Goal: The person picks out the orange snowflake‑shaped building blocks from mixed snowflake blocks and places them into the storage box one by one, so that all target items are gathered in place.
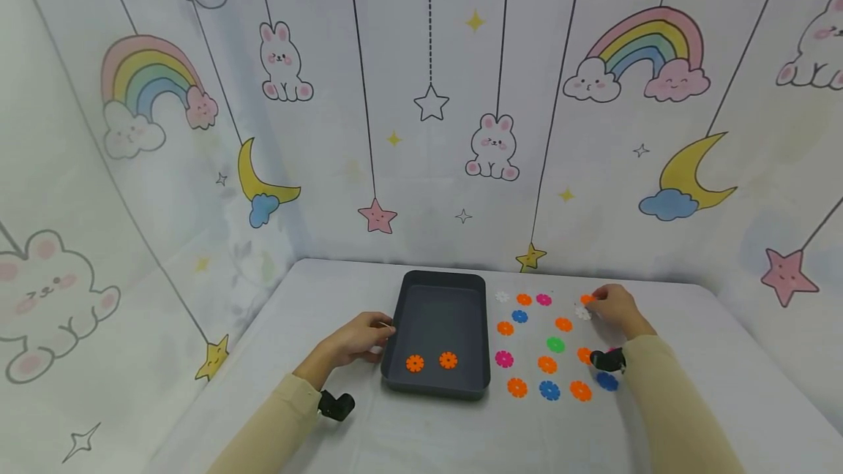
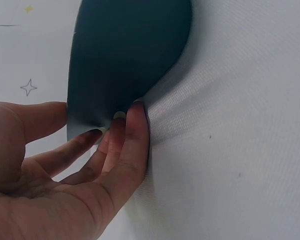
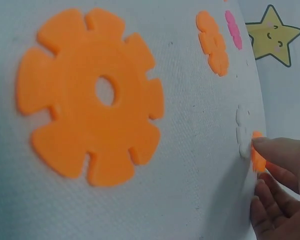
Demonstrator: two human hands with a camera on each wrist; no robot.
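Observation:
Beside the dark grey tray (image 1: 437, 390), my left hand (image 1: 361, 336) grips its left side. In the left wrist view the thumb lies at the rim and the other fingertips press the tray's outer wall (image 2: 135, 45). Two orange notched discs (image 1: 415, 363) lie in the near part of the tray. To the far right, my right hand (image 1: 617, 307) pinches an orange notched disc (image 3: 258, 152) between thumb and fingers, low over the cloth. A white notched disc (image 1: 582, 313) lies right beside those fingers. Another orange disc (image 3: 85, 100) looms large near the right wrist camera.
Several notched plastic discs lie spread right of the tray, among them a green disc (image 1: 556, 345), a blue disc (image 1: 549, 390) and a pink disc (image 1: 504, 359). The white tablecloth (image 1: 461, 437) meets a patterned curtain (image 1: 421, 167) behind. A small black device (image 1: 337, 406) sits at the left wrist.

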